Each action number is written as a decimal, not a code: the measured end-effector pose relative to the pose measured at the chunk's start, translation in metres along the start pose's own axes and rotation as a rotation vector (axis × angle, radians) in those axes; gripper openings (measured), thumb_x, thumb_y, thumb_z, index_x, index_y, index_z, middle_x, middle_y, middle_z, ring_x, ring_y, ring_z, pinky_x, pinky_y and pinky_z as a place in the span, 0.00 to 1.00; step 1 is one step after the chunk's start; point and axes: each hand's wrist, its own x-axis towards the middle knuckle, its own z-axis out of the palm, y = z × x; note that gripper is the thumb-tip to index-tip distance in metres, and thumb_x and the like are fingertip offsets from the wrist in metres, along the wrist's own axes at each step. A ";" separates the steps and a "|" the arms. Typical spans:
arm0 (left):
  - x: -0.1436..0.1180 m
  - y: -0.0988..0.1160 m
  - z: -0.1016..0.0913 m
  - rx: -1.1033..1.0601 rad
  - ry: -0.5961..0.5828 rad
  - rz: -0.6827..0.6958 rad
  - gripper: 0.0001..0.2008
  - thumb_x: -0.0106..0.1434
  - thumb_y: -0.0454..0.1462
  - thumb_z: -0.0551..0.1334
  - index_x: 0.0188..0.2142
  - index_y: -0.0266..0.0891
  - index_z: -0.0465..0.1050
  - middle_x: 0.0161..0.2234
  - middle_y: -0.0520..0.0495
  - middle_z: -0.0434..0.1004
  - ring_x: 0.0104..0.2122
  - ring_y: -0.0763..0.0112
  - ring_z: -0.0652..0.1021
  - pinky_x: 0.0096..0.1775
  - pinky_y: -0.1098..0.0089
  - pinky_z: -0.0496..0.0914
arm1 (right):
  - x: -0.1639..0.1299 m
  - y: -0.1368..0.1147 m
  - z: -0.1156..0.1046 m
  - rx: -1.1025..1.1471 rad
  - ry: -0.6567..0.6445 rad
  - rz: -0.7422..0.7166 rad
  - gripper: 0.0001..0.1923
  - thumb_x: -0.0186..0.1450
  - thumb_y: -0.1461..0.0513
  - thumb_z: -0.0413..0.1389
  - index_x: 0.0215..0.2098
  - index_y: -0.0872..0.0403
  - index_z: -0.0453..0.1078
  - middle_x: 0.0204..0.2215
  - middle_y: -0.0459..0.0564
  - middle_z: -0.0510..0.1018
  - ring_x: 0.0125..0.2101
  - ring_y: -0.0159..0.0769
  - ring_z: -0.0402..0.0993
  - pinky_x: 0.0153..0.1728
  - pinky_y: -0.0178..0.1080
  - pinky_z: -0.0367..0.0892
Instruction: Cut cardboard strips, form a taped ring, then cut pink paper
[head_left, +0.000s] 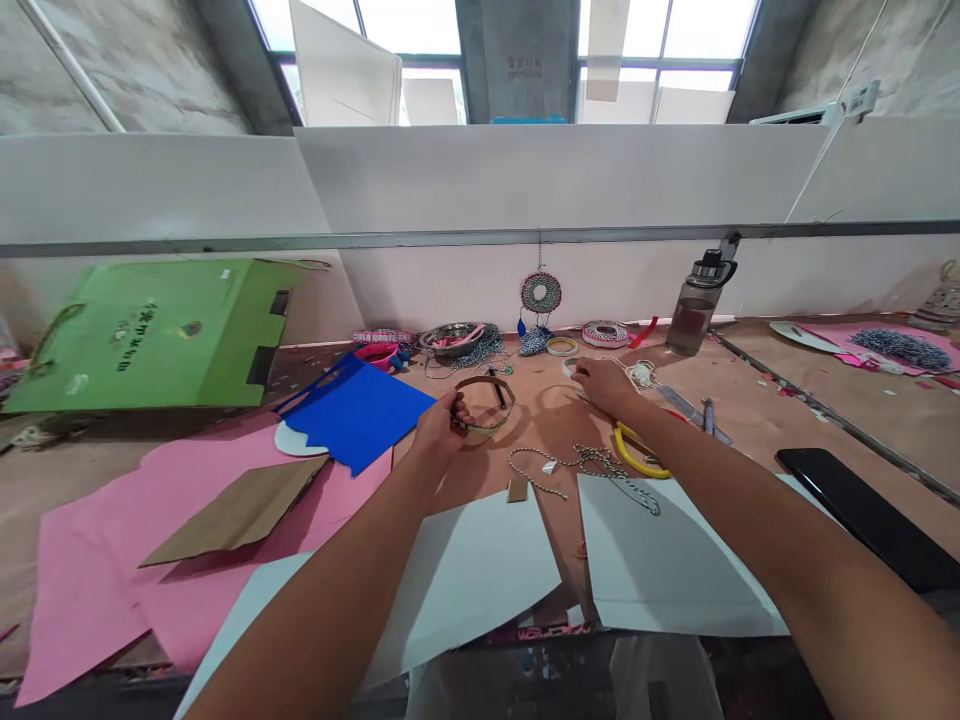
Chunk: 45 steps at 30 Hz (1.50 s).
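Observation:
My left hand [448, 420] is closed round the near left side of a thin brown hoop [512, 392], held tilted just above the table. A short black object [497, 390] shows through the hoop. Further right, my right hand [606, 386] reaches down to the table with its fingers curled together beside a small whitish ring [569, 367]. Its fingertips are partly hidden, and whatever they pinch is too small to name. White string [641, 373] lies just beyond that hand. Below my right forearm rests a yellow ring [634, 455], and a patterned cord [600, 462] lies loosely between the arms.
White sheets [480, 580], pink sheets [97, 560], brown cardboard [236, 510] and a blue sheet [360, 410] cover the front and left. A green box [150, 335] stands left. A dreamcatcher [541, 293] hangs behind. Right are a bottle [694, 315] and a black phone [862, 510].

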 end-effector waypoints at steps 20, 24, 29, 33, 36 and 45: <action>-0.007 -0.010 0.009 -0.129 -0.173 -0.104 0.14 0.66 0.44 0.59 0.29 0.38 0.63 0.16 0.59 0.52 0.13 0.82 0.56 0.16 0.78 0.55 | 0.010 -0.049 0.033 0.697 -0.061 0.078 0.26 0.72 0.49 0.34 0.45 0.54 0.68 0.37 0.55 0.78 0.35 0.36 0.74 0.36 0.39 0.69; -0.014 -0.015 0.015 -0.107 -0.241 -0.143 0.11 0.68 0.41 0.57 0.31 0.37 0.65 0.18 0.58 0.55 0.14 0.81 0.58 0.18 0.78 0.57 | -0.011 -0.076 0.039 1.398 -0.232 0.297 0.20 0.68 0.47 0.46 0.41 0.54 0.67 0.23 0.47 0.72 0.22 0.32 0.67 0.24 0.35 0.66; -0.025 -0.017 0.019 -0.037 -0.456 -0.282 0.10 0.67 0.38 0.59 0.30 0.35 0.66 0.19 0.56 0.57 0.16 0.81 0.61 0.23 0.76 0.62 | -0.015 -0.084 0.027 1.512 -0.103 0.349 0.15 0.67 0.51 0.50 0.33 0.54 0.65 0.15 0.35 0.52 0.13 0.24 0.45 0.13 0.28 0.46; -0.031 -0.018 0.023 -0.019 -0.542 -0.340 0.12 0.68 0.40 0.57 0.30 0.35 0.66 0.19 0.56 0.56 0.17 0.80 0.61 0.24 0.75 0.63 | -0.016 -0.081 0.017 1.499 -0.045 0.359 0.15 0.68 0.51 0.49 0.32 0.54 0.64 0.14 0.34 0.50 0.13 0.23 0.42 0.12 0.27 0.42; -0.032 -0.018 0.026 -0.038 -0.554 -0.381 0.17 0.68 0.48 0.55 0.30 0.36 0.66 0.19 0.57 0.55 0.16 0.79 0.61 0.23 0.75 0.62 | -0.021 -0.079 0.017 1.490 -0.022 0.377 0.15 0.68 0.52 0.50 0.32 0.55 0.64 0.14 0.34 0.50 0.13 0.22 0.42 0.12 0.27 0.41; -0.029 -0.018 0.026 -0.111 -0.537 -0.335 0.18 0.69 0.45 0.55 0.25 0.38 0.59 0.16 0.59 0.48 0.14 0.80 0.56 0.18 0.77 0.54 | -0.041 -0.074 0.013 1.624 -0.138 0.267 0.16 0.69 0.51 0.49 0.40 0.54 0.69 0.23 0.44 0.70 0.22 0.29 0.66 0.25 0.33 0.66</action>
